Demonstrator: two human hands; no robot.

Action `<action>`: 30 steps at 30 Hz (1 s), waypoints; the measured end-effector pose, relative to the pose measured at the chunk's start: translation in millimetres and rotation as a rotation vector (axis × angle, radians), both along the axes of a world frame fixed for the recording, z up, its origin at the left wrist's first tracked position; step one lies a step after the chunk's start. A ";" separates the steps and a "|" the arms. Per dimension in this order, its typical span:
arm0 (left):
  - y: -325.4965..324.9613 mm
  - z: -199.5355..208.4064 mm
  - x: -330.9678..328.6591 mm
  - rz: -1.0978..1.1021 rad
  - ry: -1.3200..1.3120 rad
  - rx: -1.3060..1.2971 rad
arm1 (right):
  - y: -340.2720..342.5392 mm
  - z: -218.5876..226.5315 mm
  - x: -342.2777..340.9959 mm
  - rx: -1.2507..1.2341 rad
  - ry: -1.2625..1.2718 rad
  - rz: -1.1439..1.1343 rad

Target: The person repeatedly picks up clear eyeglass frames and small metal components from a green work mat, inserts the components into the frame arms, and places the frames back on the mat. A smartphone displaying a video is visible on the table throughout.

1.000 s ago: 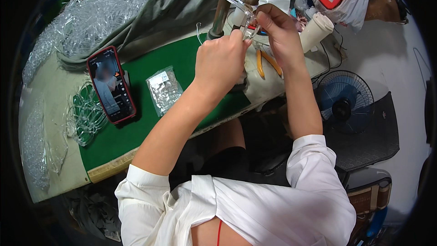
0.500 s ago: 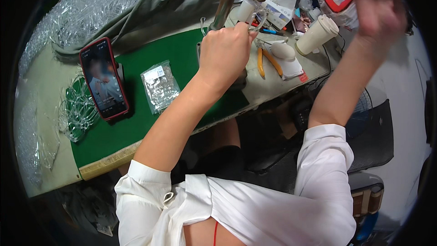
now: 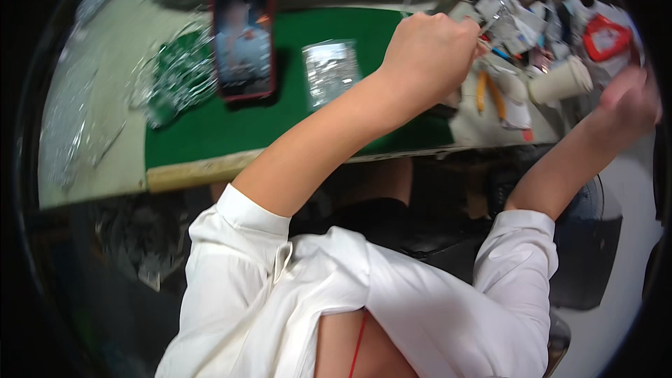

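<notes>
— Holds what in the left hand [image 3: 434, 45]?
— Grips a clear plastic piece [image 3: 498, 12] in a curled fist, near the yellow-handled pliers [image 3: 481, 91].
— And in the right hand [image 3: 630, 101]?
— Too blurred to tell.

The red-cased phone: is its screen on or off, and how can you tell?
On: the phone screen is lit, showing a coloured picture of a figure in pale clothing rather than a blank, dark surface.
</notes>
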State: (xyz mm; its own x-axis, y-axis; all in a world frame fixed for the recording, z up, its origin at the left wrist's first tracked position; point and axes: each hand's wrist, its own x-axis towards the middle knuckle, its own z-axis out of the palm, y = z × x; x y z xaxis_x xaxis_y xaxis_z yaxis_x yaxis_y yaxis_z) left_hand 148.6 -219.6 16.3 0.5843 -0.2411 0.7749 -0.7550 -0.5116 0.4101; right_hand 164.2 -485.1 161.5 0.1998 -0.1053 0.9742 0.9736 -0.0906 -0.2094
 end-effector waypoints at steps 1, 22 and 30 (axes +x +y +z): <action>27.2 -1.0 -15.9 -0.036 0.035 -0.024 | 41.9 -27.7 -9.4 0.095 0.008 -0.018; 482.7 -67.4 -206.9 0.597 1.000 -1.047 | 156.7 -211.8 -79.6 -0.137 0.666 -0.121; 383.5 -15.8 -55.9 0.500 0.212 0.280 | 181.3 -210.9 -91.0 -0.155 0.740 0.054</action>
State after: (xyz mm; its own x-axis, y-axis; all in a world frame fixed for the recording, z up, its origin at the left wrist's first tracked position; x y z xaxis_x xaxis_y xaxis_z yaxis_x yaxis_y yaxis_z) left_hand 92.8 163.9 0.6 0.8141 -0.0756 0.5758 -0.3120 -0.8932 0.3239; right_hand 73.2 -303.8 -49.4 0.8084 0.0500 0.5865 0.5876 -0.1283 -0.7989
